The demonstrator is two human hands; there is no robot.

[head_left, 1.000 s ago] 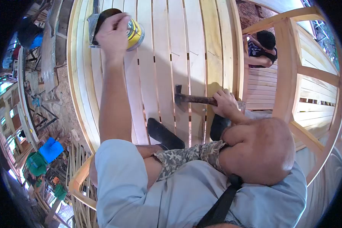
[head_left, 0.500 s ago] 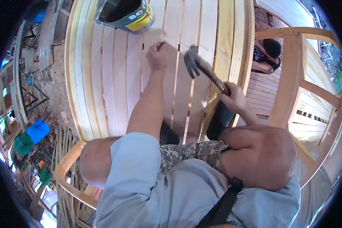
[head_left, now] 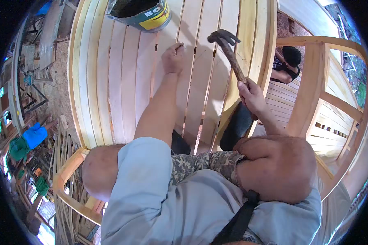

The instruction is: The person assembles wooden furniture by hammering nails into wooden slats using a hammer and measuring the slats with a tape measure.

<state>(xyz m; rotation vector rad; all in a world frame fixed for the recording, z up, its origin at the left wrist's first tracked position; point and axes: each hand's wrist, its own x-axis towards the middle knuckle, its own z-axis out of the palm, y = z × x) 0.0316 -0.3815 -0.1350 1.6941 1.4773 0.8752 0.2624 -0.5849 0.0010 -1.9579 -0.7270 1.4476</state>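
On the slatted wooden surface (head_left: 126, 81), my left hand (head_left: 173, 58) is closed in a pinch close to the slats; whatever its fingertips hold is too small to make out. My right hand (head_left: 251, 94) grips the lower handle of a claw hammer (head_left: 232, 57), whose dark head is raised above the slats, to the right of my left hand. Beyond my left hand stands a dark bucket with a yellow label (head_left: 151, 18). Thin nails (head_left: 240, 56) show near the hammer's handle.
Another person (head_left: 288, 63) is low down beyond the right edge. A wooden frame (head_left: 308, 90) rises at the right. Thin wood strips (head_left: 65, 183) and a blue cloth (head_left: 35, 135) lie at the left. My knees are bent at the near end.
My left hand has left the bucket and come down, closed, near the slats. My right hand has lifted the hammer from near the slats and turned its head upward.
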